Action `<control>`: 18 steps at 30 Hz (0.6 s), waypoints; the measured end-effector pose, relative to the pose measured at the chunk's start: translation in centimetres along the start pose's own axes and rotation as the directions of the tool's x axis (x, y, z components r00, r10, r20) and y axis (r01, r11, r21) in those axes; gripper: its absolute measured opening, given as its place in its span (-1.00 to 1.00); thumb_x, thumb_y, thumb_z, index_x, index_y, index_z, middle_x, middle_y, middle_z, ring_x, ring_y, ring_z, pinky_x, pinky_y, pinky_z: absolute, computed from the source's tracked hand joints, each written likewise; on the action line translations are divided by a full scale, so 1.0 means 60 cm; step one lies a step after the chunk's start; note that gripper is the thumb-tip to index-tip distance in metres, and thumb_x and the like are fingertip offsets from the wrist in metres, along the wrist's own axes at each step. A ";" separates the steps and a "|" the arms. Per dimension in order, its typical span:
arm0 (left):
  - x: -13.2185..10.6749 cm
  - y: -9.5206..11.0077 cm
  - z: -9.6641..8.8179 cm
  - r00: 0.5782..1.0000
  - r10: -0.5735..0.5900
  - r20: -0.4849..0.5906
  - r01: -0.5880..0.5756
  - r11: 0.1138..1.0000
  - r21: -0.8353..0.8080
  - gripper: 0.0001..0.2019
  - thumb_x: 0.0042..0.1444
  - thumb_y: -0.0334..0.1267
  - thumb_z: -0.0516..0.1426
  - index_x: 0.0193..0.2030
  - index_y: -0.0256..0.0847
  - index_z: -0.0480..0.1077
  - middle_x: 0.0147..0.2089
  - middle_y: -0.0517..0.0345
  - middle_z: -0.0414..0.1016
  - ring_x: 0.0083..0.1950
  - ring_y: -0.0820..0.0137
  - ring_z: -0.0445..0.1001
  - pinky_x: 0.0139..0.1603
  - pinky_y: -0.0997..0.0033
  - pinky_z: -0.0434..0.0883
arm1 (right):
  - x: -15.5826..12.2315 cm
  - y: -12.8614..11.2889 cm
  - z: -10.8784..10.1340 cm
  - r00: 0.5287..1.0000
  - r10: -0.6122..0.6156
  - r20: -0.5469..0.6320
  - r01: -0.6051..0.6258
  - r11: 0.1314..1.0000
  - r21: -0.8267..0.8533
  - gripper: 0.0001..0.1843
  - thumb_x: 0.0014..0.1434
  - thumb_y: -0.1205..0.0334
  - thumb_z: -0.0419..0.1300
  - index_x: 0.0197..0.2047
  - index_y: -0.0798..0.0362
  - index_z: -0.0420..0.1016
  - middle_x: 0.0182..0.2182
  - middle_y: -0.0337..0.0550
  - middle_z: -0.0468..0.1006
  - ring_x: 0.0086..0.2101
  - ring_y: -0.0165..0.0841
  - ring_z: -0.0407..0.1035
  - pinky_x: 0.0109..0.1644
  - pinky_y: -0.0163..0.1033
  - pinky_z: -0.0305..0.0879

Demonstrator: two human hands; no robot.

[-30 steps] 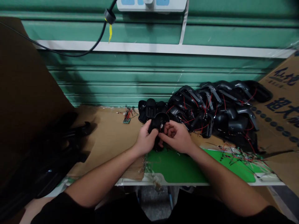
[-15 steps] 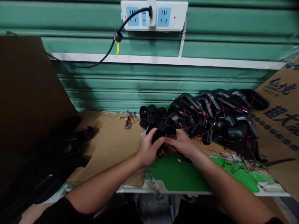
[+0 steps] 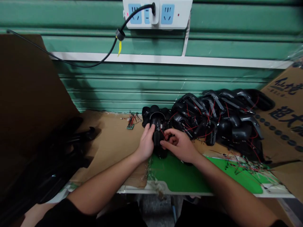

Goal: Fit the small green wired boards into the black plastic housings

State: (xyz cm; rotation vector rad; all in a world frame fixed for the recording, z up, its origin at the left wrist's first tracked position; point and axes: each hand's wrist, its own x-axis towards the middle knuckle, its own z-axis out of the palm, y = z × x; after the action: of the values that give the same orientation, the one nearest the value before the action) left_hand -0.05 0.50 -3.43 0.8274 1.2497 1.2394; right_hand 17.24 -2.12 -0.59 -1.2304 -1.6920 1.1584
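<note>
My left hand point(image 3: 145, 145) grips a black plastic housing point(image 3: 159, 135) with red wires inside, held upright over the near edge of the brown cardboard. My right hand point(image 3: 180, 146) curls against the housing's right side, thumb and fingertips pinched at its wiring. Right behind them lies a long pile of similar black housings point(image 3: 220, 118) strung with red wires. A small green circuit board point(image 3: 131, 125) with wires lies on the cardboard to the left of my hands.
A green mat point(image 3: 187, 173) covers the table's front, with loose wires point(image 3: 246, 162) on its right part. A white power strip point(image 3: 157, 12) with a black cable hangs on the green shutter. Black parts point(image 3: 59, 151) lie at left, a printed carton point(image 3: 287, 110) at right.
The housing has been turned and raised upright between my hands, and my right fingers have shifted to its wired side. The camera view tilted slightly upward.
</note>
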 end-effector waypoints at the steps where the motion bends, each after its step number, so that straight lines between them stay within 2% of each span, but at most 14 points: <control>1: 0.000 0.002 0.000 1.000 -0.006 -0.030 0.007 0.999 0.042 -0.15 0.15 0.32 0.16 0.42 -0.23 0.30 0.57 -0.01 0.15 0.62 0.29 0.19 0.73 0.30 0.17 | 0.000 0.001 0.001 1.000 -0.017 -0.013 0.016 1.000 -0.026 -0.62 0.23 0.02 0.41 -0.04 0.10 0.51 -0.26 -0.14 0.56 -0.48 -0.45 0.37 -0.47 -0.32 0.20; 2: -0.002 0.005 0.000 0.999 -0.011 -0.037 0.013 0.997 0.075 -0.19 0.18 0.31 0.13 0.40 -0.22 0.32 0.57 0.01 0.16 0.63 0.29 0.17 0.76 0.29 0.12 | 0.000 0.001 0.002 0.999 -0.030 -0.025 0.029 0.999 -0.033 -0.64 0.25 0.02 0.39 -0.07 0.11 0.51 -0.28 -0.15 0.56 -0.47 -0.45 0.37 -0.46 -0.32 0.21; 3: -0.004 0.009 0.001 1.000 -0.017 -0.020 0.018 0.996 0.086 -0.23 0.20 0.31 0.11 0.37 -0.22 0.35 0.54 0.01 0.22 0.60 0.29 0.23 0.74 0.27 0.16 | 0.001 -0.001 0.002 0.999 -0.036 -0.030 0.036 0.999 -0.020 -0.66 0.27 0.02 0.38 -0.09 0.11 0.50 -0.31 -0.15 0.54 -0.45 -0.44 0.38 -0.44 -0.32 0.23; 4: -0.007 0.013 0.002 0.999 -0.023 0.022 0.022 0.997 0.073 -0.26 0.20 0.31 0.10 0.32 -0.22 0.37 0.48 -0.01 0.30 0.52 0.29 0.34 0.67 0.24 0.29 | 0.002 -0.003 0.001 0.999 -0.037 -0.033 0.038 0.999 0.004 -0.67 0.28 0.02 0.36 -0.11 0.11 0.49 -0.33 -0.16 0.53 -0.43 -0.43 0.39 -0.43 -0.33 0.25; 6: -0.011 0.020 0.006 0.986 -0.065 0.153 0.068 0.998 -0.015 -0.29 0.16 0.34 0.12 0.23 -0.20 0.36 0.27 -0.04 0.48 0.22 0.31 0.55 0.32 0.23 0.58 | 0.004 -0.007 -0.001 0.999 -0.024 -0.035 0.026 0.998 0.055 -0.68 0.32 0.00 0.33 -0.12 0.10 0.46 -0.39 -0.19 0.51 -0.43 -0.43 0.40 -0.42 -0.35 0.27; 7: -0.012 0.022 0.007 0.973 -0.082 0.214 0.096 0.994 -0.059 -0.28 0.11 0.35 0.15 0.19 -0.19 0.33 0.14 -0.01 0.52 0.03 0.35 0.60 0.08 0.26 0.64 | 0.006 -0.008 -0.002 0.999 -0.012 -0.039 0.015 0.997 0.075 -0.67 0.34 -0.01 0.31 -0.10 0.10 0.45 -0.41 -0.21 0.50 -0.45 -0.44 0.40 -0.44 -0.35 0.27; 9: -0.011 0.024 0.009 0.956 -0.071 0.285 0.103 0.990 -0.099 -0.26 0.04 0.36 0.21 0.14 -0.18 0.27 -0.09 0.10 0.50 -0.25 0.46 0.53 -0.28 0.38 0.58 | 0.011 -0.007 -0.002 0.998 0.006 -0.063 0.000 0.995 0.102 -0.63 0.37 -0.06 0.28 -0.08 0.09 0.42 -0.45 -0.25 0.48 -0.53 -0.45 0.38 -0.52 -0.36 0.24; 10: -0.010 0.025 0.009 0.955 -0.046 0.294 0.075 0.993 -0.090 -0.26 0.02 0.36 0.22 0.12 -0.19 0.26 -0.17 0.15 0.46 -0.33 0.51 0.48 -0.38 0.44 0.52 | 0.015 -0.005 -0.002 0.997 0.017 -0.077 -0.007 0.992 0.125 -0.60 0.36 -0.11 0.28 -0.07 0.09 0.40 -0.46 -0.26 0.47 -0.57 -0.44 0.37 -0.57 -0.36 0.22; 12: -0.008 0.026 0.006 0.955 0.000 0.297 0.013 0.999 -0.044 -0.29 0.03 0.35 0.20 0.05 -0.23 0.27 -0.28 0.20 0.37 -0.39 0.54 0.42 -0.48 0.54 0.41 | 0.023 -0.004 -0.003 0.994 0.043 -0.101 -0.023 0.982 0.188 -0.49 0.30 -0.21 0.31 -0.06 0.08 0.37 -0.47 -0.28 0.46 -0.62 -0.40 0.38 -0.64 -0.33 0.23; 15: -0.006 0.030 0.001 0.952 0.031 0.305 -0.044 0.998 0.038 -0.42 0.12 0.27 0.15 -0.06 -0.28 0.32 -0.28 0.18 0.38 -0.42 0.59 0.41 -0.50 0.61 0.30 | 0.039 -0.009 -0.009 0.977 0.077 -0.199 -0.029 0.971 0.236 -0.36 0.16 -0.31 0.39 -0.06 0.08 0.35 -0.45 -0.28 0.46 -0.63 -0.35 0.41 -0.65 -0.27 0.31; 17: -0.007 0.034 -0.002 0.953 0.057 0.296 -0.084 0.993 0.081 -0.53 0.16 0.13 0.13 -0.09 -0.30 0.38 -0.22 0.15 0.43 -0.42 0.64 0.39 -0.48 0.64 0.27 | 0.052 -0.016 -0.016 0.937 0.029 -0.349 0.021 0.990 0.137 -0.37 0.16 -0.29 0.40 -0.06 0.09 0.38 -0.38 -0.20 0.52 -0.60 -0.34 0.43 -0.60 -0.24 0.35; 18: -0.008 0.035 -0.003 0.956 0.073 0.284 -0.106 0.989 0.103 -0.60 0.17 0.04 0.13 -0.09 -0.31 0.41 -0.20 0.14 0.44 -0.41 0.67 0.38 -0.46 0.65 0.27 | 0.059 -0.020 -0.019 0.902 -0.049 -0.428 0.059 0.998 0.011 -0.43 0.20 -0.24 0.39 -0.07 0.09 0.40 -0.34 -0.16 0.55 -0.57 -0.35 0.45 -0.54 -0.23 0.38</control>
State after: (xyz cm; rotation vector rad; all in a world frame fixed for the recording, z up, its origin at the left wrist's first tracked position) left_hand -0.63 0.42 -1.35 1.1148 1.0717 1.0832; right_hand 16.97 1.37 1.07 -1.3022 -1.3659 0.7964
